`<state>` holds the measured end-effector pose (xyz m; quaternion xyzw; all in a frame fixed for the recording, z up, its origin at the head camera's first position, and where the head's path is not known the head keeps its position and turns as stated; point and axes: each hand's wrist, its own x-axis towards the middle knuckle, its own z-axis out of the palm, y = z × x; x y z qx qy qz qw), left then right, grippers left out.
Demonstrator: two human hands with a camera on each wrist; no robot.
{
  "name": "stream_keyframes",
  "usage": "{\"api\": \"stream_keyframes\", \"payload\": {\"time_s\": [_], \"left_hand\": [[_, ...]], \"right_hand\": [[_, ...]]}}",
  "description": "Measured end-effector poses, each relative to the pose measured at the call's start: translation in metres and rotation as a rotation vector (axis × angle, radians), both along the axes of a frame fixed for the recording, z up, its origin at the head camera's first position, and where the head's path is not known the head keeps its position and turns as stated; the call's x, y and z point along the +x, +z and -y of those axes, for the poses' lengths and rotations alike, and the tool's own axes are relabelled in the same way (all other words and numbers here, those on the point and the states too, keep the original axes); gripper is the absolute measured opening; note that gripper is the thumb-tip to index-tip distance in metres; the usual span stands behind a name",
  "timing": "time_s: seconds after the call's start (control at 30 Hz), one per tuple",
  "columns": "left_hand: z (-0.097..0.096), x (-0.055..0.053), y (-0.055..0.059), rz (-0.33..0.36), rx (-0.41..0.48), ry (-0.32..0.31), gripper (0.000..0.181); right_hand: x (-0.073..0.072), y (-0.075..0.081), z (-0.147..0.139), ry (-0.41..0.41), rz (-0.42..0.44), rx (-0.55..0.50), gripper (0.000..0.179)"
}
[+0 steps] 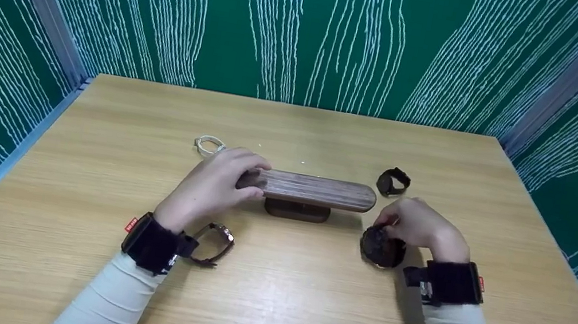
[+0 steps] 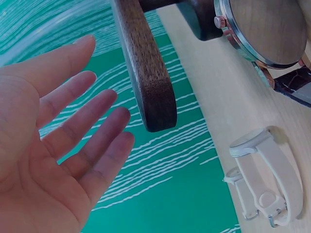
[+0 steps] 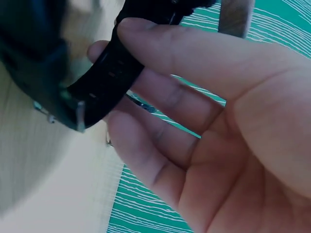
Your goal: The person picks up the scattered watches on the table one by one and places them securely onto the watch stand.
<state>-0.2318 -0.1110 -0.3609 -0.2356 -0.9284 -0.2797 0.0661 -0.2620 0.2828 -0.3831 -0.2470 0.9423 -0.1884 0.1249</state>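
A dark wooden display stand (image 1: 319,191), with a rounded horizontal bar on a small base, stands mid-table. Around the bar's left end is my left hand (image 1: 219,180), its thumb and fingers spread; the left wrist view shows a gap between the fingertips (image 2: 127,141) and the bar's end (image 2: 158,107). My right hand (image 1: 418,223) pinches a black wristwatch (image 1: 381,249) to the right of the stand. In the right wrist view, thumb and fingers grip its dark strap (image 3: 109,77), and the loop of the strap hangs down at the left.
A white wristwatch (image 1: 209,144) lies behind my left hand. A second black watch (image 1: 393,182) sits beyond my right hand. Near my left wrist lies a dark-strapped watch (image 1: 220,249) with a rose-gold crown. Green walls with white lines enclose the wooden table (image 1: 265,309).
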Motion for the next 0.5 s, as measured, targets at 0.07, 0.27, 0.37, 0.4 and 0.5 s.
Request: {"api": "stream_keyframes", "payload": {"time_s": [0.07, 0.27, 0.37, 0.4, 0.5], "left_hand": [[0.0, 0.0, 0.0, -0.006, -0.003, -0.001, 0.043], [0.0, -0.001, 0.001, -0.028, -0.01, -0.025, 0.043], [0.0, 0.0, 0.002, -0.028, -0.009, -0.024, 0.044], [-0.001, 0.0, 0.002, -0.028, -0.008, -0.022, 0.044], [-0.003, 0.001, 0.001, -0.027, -0.009, -0.017, 0.045]], "right_hand": [[0.001, 0.002, 0.0, 0.002, 0.0, -0.007, 0.016], [0.006, 0.014, 0.001, 0.041, -0.046, -0.029, 0.019], [0.011, 0.022, 0.003, 0.034, -0.038, -0.045, 0.019], [0.012, 0.025, 0.004, 0.029, -0.033, -0.052, 0.019], [0.018, 0.031, 0.007, 0.025, -0.045, -0.065, 0.017]]}}
